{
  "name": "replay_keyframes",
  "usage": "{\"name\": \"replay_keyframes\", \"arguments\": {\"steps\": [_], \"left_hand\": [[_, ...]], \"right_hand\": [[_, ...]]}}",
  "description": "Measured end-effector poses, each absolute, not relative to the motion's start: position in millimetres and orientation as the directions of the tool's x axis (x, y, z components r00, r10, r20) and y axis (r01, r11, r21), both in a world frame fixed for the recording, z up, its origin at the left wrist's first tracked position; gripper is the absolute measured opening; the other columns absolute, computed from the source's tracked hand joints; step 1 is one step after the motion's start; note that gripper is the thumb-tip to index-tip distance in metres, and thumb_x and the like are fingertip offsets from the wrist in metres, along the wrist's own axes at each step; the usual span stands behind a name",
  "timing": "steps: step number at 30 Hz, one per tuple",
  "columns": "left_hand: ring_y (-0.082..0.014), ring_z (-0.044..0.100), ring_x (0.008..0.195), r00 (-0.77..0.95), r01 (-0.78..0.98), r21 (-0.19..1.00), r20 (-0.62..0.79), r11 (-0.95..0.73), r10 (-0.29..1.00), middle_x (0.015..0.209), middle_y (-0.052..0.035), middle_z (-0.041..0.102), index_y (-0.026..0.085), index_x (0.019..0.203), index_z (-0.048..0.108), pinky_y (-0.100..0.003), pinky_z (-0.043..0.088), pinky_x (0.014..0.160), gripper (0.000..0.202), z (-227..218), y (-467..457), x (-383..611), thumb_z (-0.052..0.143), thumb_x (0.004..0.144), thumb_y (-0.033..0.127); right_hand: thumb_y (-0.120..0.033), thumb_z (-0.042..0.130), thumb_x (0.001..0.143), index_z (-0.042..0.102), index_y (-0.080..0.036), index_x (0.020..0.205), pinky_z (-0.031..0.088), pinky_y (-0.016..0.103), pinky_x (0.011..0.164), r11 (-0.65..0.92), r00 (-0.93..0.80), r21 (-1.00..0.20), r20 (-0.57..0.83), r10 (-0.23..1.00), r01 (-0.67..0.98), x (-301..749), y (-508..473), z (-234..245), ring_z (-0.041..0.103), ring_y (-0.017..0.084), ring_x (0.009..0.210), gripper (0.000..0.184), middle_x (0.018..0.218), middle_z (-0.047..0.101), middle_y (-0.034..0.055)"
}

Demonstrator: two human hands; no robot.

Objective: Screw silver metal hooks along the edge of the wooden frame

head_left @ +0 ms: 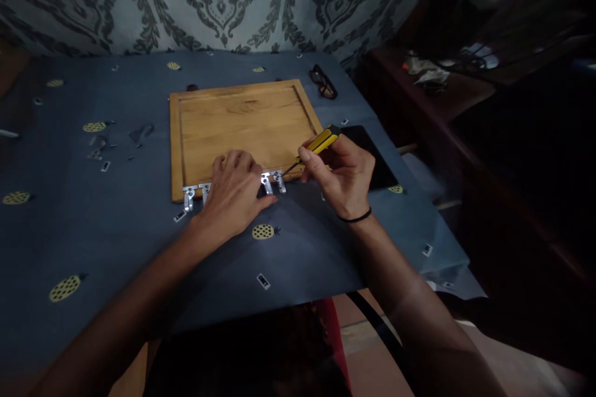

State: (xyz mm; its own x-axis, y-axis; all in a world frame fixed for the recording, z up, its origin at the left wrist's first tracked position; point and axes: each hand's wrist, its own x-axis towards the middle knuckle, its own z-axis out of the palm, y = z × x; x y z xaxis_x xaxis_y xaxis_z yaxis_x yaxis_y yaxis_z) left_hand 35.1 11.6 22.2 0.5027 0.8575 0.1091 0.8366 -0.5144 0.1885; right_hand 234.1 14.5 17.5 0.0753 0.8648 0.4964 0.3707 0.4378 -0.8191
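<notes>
A framed wooden panel [242, 118] lies flat on the table, with shiny metal hinge-like brackets [189, 197] along its near edge. My left hand [235, 189] rests over that edge, fingers bent on the wood and thumb stretched out beside the brackets. It covers part of the row. In my right hand [344, 177] is a yellow and black screwdriver [321, 141], held in a closed grip. Its shaft slants down to the left, with the tip at or very near the rightmost bracket [279, 181]. Exact contact at the tip cannot be made out.
A blue tablecloth [139, 248] with pineapple prints covers the table. Small loose metal parts [97, 147] lie to the left. Eyeglasses [323, 82] sit at the back right, and a dark flat tablet-like object [372, 161] lies right of the panel. A patterned curtain [218, 0] hangs behind.
</notes>
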Motion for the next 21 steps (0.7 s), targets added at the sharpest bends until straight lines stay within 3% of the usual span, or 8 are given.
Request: {"name": "replay_keyframes", "arguments": {"steps": [9, 13, 17, 21], "left_hand": [[-0.0396, 0.058, 0.128, 0.507, 0.839, 0.169, 0.099, -0.517, 0.856, 0.125, -0.0172, 0.070, 0.016, 0.111, 0.077, -0.057, 0.047, 0.110, 0.036, 21.9, 11.1, 35.5, 0.083, 0.094, 0.046], [-0.0397, 0.060, 0.128, 0.452, 0.854, 0.220, 0.136, -0.472, 0.881, 0.123, -0.0161, 0.072, 0.016, 0.116, 0.076, -0.056, 0.049, 0.109, 0.040, 36.2, 17.7, 23.6, 0.081, 0.095, 0.050], [-0.0321, 0.064, 0.126, 0.352, 0.850, 0.335, 0.213, -0.406, 0.912, 0.125, -0.0113, 0.074, 0.020, 0.123, 0.074, -0.048, 0.050, 0.111, 0.025, 56.4, 28.3, 3.2, 0.062, 0.107, 0.034], [-0.0302, 0.066, 0.124, 0.296, 0.859, 0.356, 0.240, -0.368, 0.925, 0.121, -0.0089, 0.075, 0.022, 0.118, 0.075, -0.046, 0.050, 0.109, 0.023, 57.8, 28.9, 0.3, 0.056, 0.107, 0.024]], "right_hand": [[-0.059, 0.079, 0.092, 0.066, -0.023, 0.080, 0.047, 0.025, 0.047, 0.422, 0.075, -0.816, 0.487, 0.870, 0.394, 235.5, 15.1, 16.0, 0.060, 0.010, 0.048, 0.040, 0.072, 0.064, -0.0035], [-0.058, 0.079, 0.092, 0.063, -0.024, 0.078, 0.047, 0.026, 0.048, 0.433, 0.067, -0.814, 0.493, 0.867, 0.386, 235.0, 15.6, 15.9, 0.060, 0.010, 0.048, 0.041, 0.067, 0.060, -0.0047], [-0.063, 0.079, 0.090, 0.062, -0.024, 0.077, 0.046, 0.027, 0.046, 0.436, 0.079, -0.819, 0.496, 0.864, 0.373, 234.9, 16.4, 15.6, 0.060, 0.010, 0.048, 0.045, 0.069, 0.061, -0.0040], [-0.065, 0.078, 0.090, 0.062, -0.024, 0.077, 0.046, 0.027, 0.047, 0.436, 0.073, -0.818, 0.495, 0.866, 0.374, 235.2, 16.5, 16.2, 0.060, 0.011, 0.048, 0.046, 0.068, 0.061, -0.0044]]}}
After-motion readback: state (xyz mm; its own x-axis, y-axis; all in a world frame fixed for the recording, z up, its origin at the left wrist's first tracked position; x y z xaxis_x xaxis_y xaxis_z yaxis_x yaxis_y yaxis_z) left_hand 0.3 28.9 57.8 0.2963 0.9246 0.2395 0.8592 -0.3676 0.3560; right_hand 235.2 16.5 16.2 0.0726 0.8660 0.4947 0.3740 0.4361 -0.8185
